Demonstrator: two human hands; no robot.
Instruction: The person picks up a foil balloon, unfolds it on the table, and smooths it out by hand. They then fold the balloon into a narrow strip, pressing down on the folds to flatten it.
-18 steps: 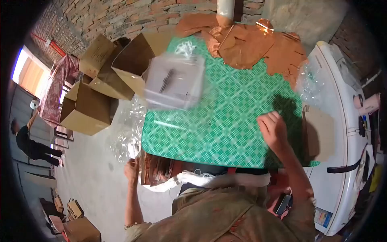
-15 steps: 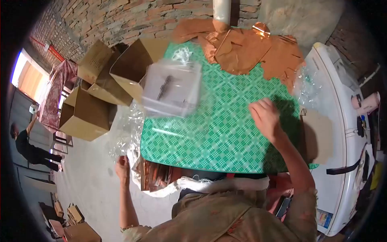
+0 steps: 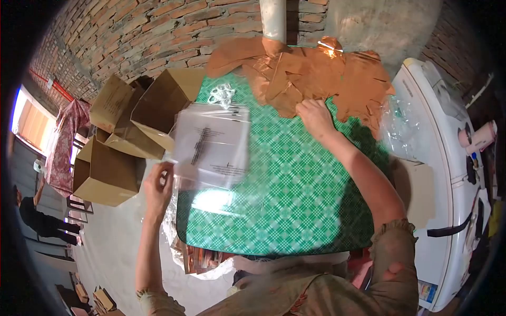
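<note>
Over green checked table [image 3: 295, 200], left hand [image 3: 158, 185] grip pinches clear printed bag [image 3: 211, 145], right hand [image 3: 315, 117] grip closes on copper foil sheets [image 3: 321, 68].

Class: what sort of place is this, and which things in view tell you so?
Probably a small packing workshop: a bare brick wall, open cardboard boxes beside the table, and a heap of copper-coloured sheets.

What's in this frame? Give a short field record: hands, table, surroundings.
left hand: fingers hold the edge of a clear plastic bag with black print
right hand: on the copper foil sheets; grip unclear
table: green checked cover
left of table: open cardboard boxes
right of table: white appliance
background: another person, far left
</note>
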